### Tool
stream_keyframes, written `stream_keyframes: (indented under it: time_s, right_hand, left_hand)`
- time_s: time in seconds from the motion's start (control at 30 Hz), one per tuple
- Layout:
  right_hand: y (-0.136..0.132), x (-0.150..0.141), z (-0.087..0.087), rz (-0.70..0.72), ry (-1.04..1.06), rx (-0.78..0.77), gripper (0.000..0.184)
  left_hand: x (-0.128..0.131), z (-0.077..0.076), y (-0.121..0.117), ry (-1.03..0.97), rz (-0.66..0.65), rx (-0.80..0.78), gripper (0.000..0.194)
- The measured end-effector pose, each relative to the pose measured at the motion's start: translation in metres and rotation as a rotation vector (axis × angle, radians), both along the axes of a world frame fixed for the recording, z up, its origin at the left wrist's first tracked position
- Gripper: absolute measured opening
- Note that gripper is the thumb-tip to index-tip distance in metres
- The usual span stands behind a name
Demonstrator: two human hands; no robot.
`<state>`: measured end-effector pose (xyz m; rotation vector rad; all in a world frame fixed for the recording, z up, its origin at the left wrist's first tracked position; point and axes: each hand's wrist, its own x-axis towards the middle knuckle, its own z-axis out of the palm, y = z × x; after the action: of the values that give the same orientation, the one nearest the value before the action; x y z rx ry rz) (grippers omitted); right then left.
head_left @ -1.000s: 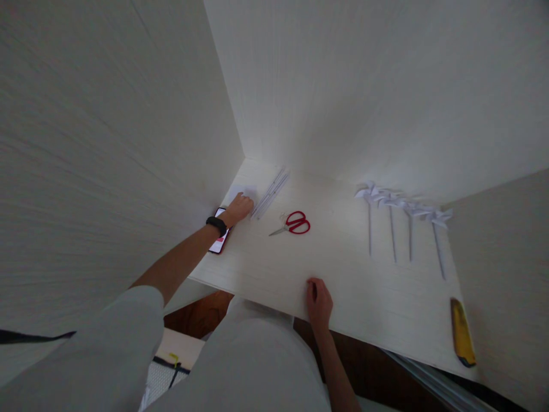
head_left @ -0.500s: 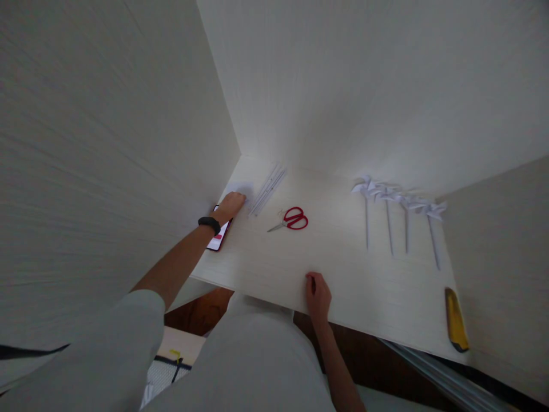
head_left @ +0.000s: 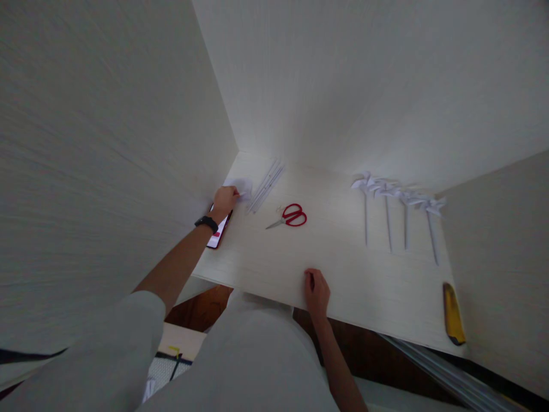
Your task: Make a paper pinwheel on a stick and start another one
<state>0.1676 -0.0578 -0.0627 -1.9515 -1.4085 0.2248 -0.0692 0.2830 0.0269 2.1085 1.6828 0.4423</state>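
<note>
My left hand [head_left: 225, 199] reaches to the far left of the white desk [head_left: 334, 269] and pinches a sheet of white paper [head_left: 244, 186], lifting its edge off a small stack by the wall. A black band circles that wrist, and a phone [head_left: 218, 232] with a lit screen lies under it. My right hand [head_left: 317, 292] rests at the desk's front edge with its fingers curled, holding nothing that I can see. Red-handled scissors [head_left: 291, 216] lie between the two hands.
A bundle of thin white sticks [head_left: 266, 184] lies beside the paper. Several white paper pinwheels [head_left: 397, 200] on sticks lie in a row at the right. A yellow utility knife [head_left: 453, 313] sits near the front right corner. Walls close in left, back and right.
My left hand has gone from lying flat on the paper stack to pinching one sheet and raising its edge. The right hand has stayed at the desk's front edge.
</note>
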Motion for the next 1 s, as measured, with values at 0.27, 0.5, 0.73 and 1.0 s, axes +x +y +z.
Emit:
stream_keyframes:
  time_s: [0.27,0.5,0.73,1.0]
  right_hand:
    - [0.001,-0.003,0.002,-0.021,0.059,-0.020,0.028]
    - [0.004,-0.007,0.012,-0.044,0.182,-0.076,0.028]
    - [0.008,-0.006,0.032,-0.074,0.471,-0.099,0.030]
    - [0.014,-0.028,0.054,-0.048,0.888,-0.024,0.035]
  left_hand:
    - [-0.017,0.012,-0.048,-0.548,0.318,-0.002,0.029]
    - [0.002,-0.008,-0.155,-0.949,0.381,-0.352,0.030]
    - [0.030,-0.028,-0.227,-1.075,0.375,-0.698,0.030]
    - [0.043,-0.033,-0.237,-1.068,0.403,-0.703,0.031]
